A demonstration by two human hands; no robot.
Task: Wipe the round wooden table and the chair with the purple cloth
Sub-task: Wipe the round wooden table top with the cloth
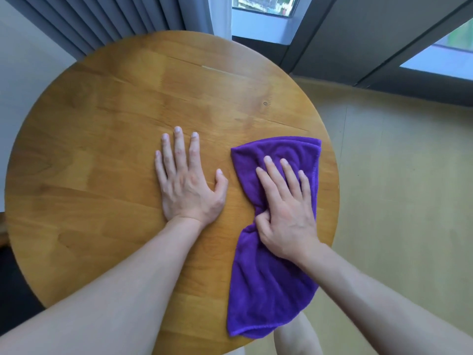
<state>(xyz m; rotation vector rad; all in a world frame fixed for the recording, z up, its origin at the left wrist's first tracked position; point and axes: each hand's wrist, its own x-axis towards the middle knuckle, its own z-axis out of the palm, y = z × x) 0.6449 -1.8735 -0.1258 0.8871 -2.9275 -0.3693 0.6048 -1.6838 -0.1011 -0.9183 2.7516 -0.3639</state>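
- Purple cloth (268, 290), long axis running top to bottom, lower right of the round wooden table (102, 149).
- Right hand (286, 208) presses it, thumb pinching a fold.
- Left hand (186, 183) flat, released.

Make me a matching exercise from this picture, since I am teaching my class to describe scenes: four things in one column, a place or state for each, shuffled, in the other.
Things
1. left hand
2. right hand
3. purple cloth
4. curtain

Places or states
A. hangs in grey folds beyond the far edge of the table
B. lies flat on bare wood, fingers spread
C. presses on the cloth, thumb bunching a fold
D. lies on the table's right side, near end hanging over the edge

Pairs: 1-B, 2-C, 3-D, 4-A
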